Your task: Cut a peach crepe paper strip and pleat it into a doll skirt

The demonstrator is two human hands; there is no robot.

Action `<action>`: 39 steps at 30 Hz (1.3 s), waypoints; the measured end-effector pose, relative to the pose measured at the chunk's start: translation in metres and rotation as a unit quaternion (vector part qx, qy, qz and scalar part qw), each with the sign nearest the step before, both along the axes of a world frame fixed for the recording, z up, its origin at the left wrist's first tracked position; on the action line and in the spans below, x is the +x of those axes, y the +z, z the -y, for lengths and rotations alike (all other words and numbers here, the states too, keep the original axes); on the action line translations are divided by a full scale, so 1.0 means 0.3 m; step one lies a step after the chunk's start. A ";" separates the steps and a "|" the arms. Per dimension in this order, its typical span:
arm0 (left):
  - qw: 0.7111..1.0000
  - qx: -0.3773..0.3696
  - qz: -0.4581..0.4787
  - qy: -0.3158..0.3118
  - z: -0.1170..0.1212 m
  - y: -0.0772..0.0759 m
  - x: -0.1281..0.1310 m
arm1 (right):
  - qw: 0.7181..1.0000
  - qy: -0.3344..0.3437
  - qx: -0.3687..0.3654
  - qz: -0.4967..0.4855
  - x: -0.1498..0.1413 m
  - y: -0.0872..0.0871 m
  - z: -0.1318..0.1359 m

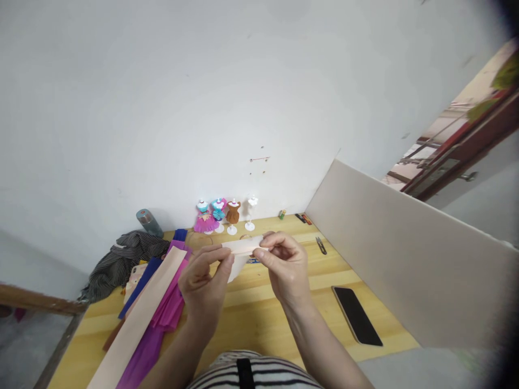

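A pale, cream-pink strip of thin paper or fabric point(242, 245) is stretched between my two hands above the wooden table. My left hand point(206, 275) pinches its left end between thumb and fingers. At the other end my right hand point(286, 265) grips it the same way. The strip looks folded along its length, and a loose flap hangs down below near the left thumb. Whether it is paper or cloth I cannot tell. Beyond the hands stand several small white doll-size dress forms, among them one in a brown dress point(233, 212) and a bare one point(251, 212).
Left lie coloured sheets, including a long pale strip point(141, 313) and magenta material point(170, 308), beside striped cloth point(121, 259) and a flask point(149, 222). Right are a phone point(357, 316), thread snips point(321, 246) and a white partition point(397, 248). A small green-yellow item point(282, 214) sits near the wall.
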State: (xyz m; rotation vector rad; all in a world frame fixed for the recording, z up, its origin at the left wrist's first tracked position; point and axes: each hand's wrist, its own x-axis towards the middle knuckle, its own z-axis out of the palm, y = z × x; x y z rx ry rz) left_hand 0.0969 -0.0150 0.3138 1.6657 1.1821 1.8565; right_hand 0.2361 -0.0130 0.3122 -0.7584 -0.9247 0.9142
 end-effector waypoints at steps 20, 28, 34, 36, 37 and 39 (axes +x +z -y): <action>0.972 0.164 -0.152 0.070 -0.033 0.013 -0.004 | 0.921 -0.147 0.135 0.335 0.034 0.016 0.004; 0.971 0.155 -0.163 0.081 -0.042 0.001 -0.002 | 0.915 -0.163 0.123 0.349 0.023 0.017 0.002; 0.987 0.080 -0.113 0.086 -0.055 -0.034 0.002 | 0.918 -0.172 0.091 0.345 0.015 0.000 0.001; 0.993 0.035 -0.071 0.084 -0.058 -0.052 0.009 | 0.922 -0.173 0.077 0.338 0.013 -0.005 0.002; 0.996 0.013 -0.046 0.080 -0.058 -0.061 0.013 | 0.924 -0.174 0.069 0.333 0.012 -0.007 0.003; 0.998 -0.020 0.000 0.068 -0.057 -0.075 0.019 | 0.930 -0.173 0.054 0.320 0.010 -0.011 0.005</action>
